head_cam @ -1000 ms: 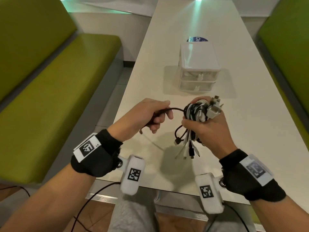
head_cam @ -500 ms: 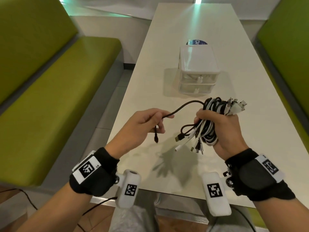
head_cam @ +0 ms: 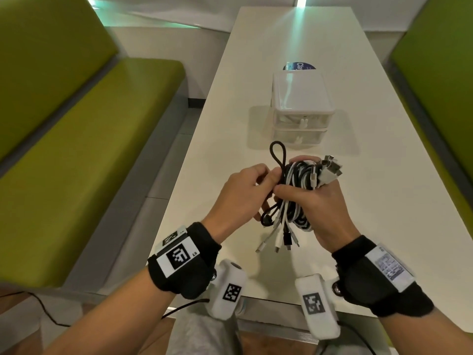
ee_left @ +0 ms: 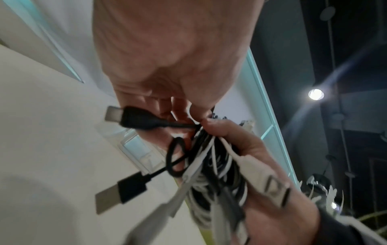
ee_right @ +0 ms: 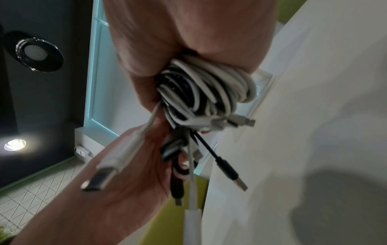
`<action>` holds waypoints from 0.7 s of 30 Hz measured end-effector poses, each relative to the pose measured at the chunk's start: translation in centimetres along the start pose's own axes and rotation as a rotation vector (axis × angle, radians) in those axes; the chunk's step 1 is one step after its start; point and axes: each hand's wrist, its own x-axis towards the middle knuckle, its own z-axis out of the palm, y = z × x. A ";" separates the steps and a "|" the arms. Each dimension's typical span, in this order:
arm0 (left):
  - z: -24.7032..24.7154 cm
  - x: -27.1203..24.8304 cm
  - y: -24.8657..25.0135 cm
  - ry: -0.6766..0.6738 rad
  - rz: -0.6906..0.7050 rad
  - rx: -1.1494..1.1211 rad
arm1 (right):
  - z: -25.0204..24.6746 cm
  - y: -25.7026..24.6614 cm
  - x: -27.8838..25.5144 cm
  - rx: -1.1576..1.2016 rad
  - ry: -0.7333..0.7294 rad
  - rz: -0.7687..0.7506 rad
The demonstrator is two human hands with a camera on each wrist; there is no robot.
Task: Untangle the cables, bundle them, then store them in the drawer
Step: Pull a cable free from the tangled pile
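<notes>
My right hand (head_cam: pixel 317 201) grips a coiled bundle of black and white cables (head_cam: pixel 298 180) above the table's near end, with plug ends sticking out above and hanging below. My left hand (head_cam: pixel 245 193) pinches a black cable (head_cam: pixel 279 156) right against the bundle's left side; its slack stands up as a small loop. In the left wrist view the left hand (ee_left: pixel 188 106) holds the black cable (ee_left: pixel 178 125) near its plug. The bundle (ee_right: pixel 205 92) fills the right hand (ee_right: pixel 167 58) in the right wrist view. The clear two-drawer box (head_cam: pixel 299 108) stands behind, both drawers closed.
The white table (head_cam: pixel 384 201) runs away from me, with a blue round sticker (head_cam: pixel 299 66) behind the drawer box. Green benches (head_cam: pixel 76 149) flank it on both sides. The table edge lies just below my wrists.
My left hand has moved right, bringing the black cable against the bundle; the cable that stretched out between the hands now stands as a small upright loop. Both hands came slightly nearer.
</notes>
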 end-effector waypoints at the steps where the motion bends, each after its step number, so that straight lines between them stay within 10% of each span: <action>1: -0.2 0.1 0.1 -0.033 -0.031 -0.030 | 0.0 0.0 -0.1 0.007 0.005 -0.003; 10: -0.6 0.2 -0.7 -0.195 -0.264 -0.233 | -0.1 0.2 -0.8 0.041 -0.063 0.021; 21: -2.4 1.8 1.3 -0.070 0.020 -0.008 | -1.5 -0.7 0.1 0.264 -0.206 0.241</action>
